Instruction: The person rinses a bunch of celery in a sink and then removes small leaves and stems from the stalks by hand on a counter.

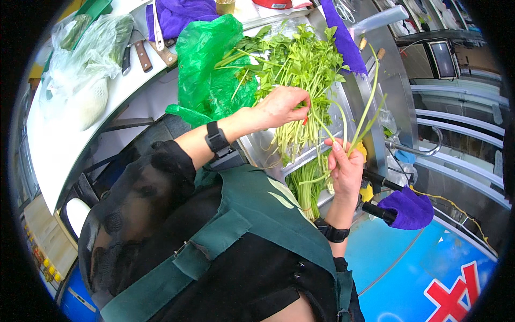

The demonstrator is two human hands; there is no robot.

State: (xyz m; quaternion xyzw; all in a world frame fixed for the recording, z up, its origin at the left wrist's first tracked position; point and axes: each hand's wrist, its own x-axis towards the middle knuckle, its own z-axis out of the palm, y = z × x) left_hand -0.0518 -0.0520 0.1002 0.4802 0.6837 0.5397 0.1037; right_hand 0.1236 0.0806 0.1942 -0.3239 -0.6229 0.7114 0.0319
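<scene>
My left hand (287, 105) is closed on a thin leafy celery stem, its back turned up; a small red piece shows just below the fingertips. Lower right of it, my right hand (345, 166) grips several long green stalks that stick up and bend, one running towards the left hand. Beneath and behind the hands, a large heap of leafy celery (310, 64) lies on a metal tray (257, 147). A second bundle of green stems (306, 189) lies nearer my body. Left of the heap spreads a green plastic bag (209, 64) with loose stems on it.
On the white counter (52, 161) at left are clear bags of vegetables (96, 52) and knives with dark (126, 60) and brown handles (143, 56). A purple cloth (344, 40) hangs over the metal edge. A curved metal pipe (430, 149) and a purple-wrapped handle (406, 209) stand at right.
</scene>
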